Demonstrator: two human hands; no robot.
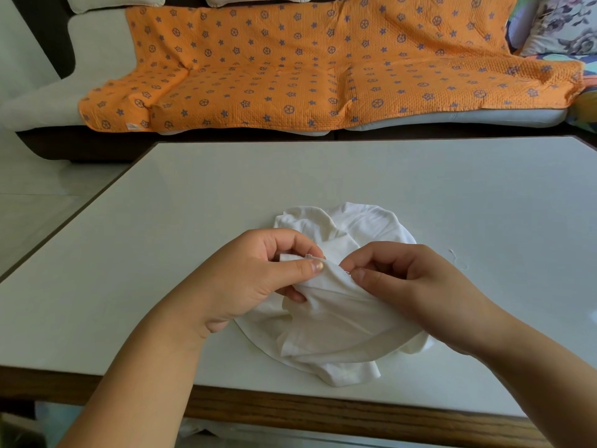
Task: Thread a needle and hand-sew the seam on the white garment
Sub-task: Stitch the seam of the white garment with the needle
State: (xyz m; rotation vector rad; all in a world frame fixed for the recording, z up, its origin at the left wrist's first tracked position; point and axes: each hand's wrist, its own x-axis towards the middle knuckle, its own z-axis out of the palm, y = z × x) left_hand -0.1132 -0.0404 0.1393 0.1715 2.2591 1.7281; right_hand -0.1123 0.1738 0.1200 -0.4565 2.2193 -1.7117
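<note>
Grip: left hand pinches white garment fold | right hand pinches its edge | thread scrap on table

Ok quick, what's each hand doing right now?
Left hand: pinching a fold of the white garment.
Right hand: pinching it too; needle too small to tell.

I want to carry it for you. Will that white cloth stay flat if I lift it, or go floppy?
Probably floppy: the white garment sags in soft folds where the left hand and right hand pinch it. Likely light too: pinches alone hold part of it up. It shouldn't roll; it lies bunched on the table.
</note>
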